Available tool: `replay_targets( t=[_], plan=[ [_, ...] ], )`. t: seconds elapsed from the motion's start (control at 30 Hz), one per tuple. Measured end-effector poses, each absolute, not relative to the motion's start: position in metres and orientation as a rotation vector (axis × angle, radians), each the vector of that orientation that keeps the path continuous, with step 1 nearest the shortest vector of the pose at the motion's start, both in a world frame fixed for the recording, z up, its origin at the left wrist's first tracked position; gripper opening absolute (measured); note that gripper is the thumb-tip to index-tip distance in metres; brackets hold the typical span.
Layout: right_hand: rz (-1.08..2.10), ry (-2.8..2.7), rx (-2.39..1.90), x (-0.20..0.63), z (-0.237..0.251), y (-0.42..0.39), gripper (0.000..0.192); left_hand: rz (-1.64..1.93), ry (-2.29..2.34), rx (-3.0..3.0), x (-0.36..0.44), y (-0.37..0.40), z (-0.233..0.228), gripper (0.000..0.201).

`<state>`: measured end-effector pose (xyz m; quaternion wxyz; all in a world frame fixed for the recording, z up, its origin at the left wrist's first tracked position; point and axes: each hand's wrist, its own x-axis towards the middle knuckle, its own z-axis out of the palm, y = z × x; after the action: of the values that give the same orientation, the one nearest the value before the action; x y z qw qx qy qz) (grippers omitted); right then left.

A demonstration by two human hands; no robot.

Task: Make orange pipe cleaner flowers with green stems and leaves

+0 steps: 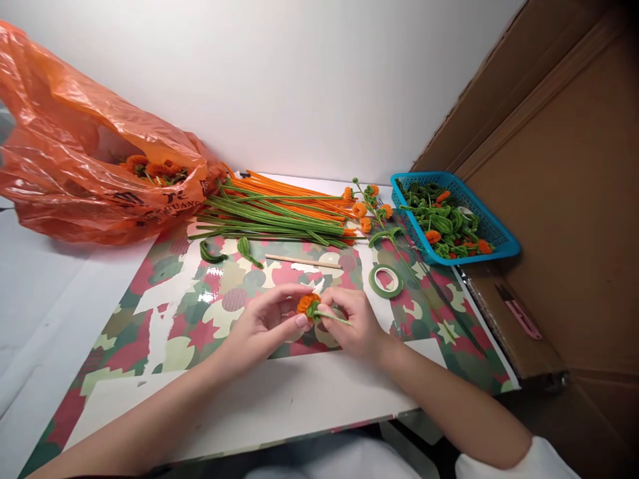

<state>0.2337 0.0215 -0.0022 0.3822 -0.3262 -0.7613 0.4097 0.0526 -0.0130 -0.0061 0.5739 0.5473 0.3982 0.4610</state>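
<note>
Between my hands is a small orange pipe-cleaner flower with a green base and a short green stem pointing right. My left hand curls round its orange head, thumb and fingers pinching it from the left. The fingers of my right hand are closed on the green base and stem. Just beyond lies a thin wooden stick. A roll of green tape rests flat to the right of my right hand. Two loose green leaves, a curled one and a looped one, lie further left.
Orange and green pipe cleaners lie bundled at the back. An orange plastic bag with flowers inside stands at left. A blue basket of green and orange pieces sits right, beside a flower spray. A pink cutter lies on cardboard.
</note>
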Motion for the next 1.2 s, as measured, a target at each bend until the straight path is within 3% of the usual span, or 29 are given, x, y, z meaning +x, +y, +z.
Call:
replay_targets(
  t=[0.33, 0.9, 1.2],
  plan=[
    [1.089, -2.024, -0.711, 0.236, 0.0, 0.021, 0.02, 1.099, 0.936, 2.152, 0.039, -0.006, 0.009, 0.024],
    [1.086, -2.009, -0.702, 0.231, 0.003, 0.016, 0.021, 0.897, 0.88, 2.079, 0.04, -0.009, 0.015, 0.014],
    [1.219, -1.904, -0.766, 0.235, 0.003, 0.015, 0.023, 0.959, 0.868, 1.89, 0.043, -0.01, 0.011, 0.008]
  ],
)
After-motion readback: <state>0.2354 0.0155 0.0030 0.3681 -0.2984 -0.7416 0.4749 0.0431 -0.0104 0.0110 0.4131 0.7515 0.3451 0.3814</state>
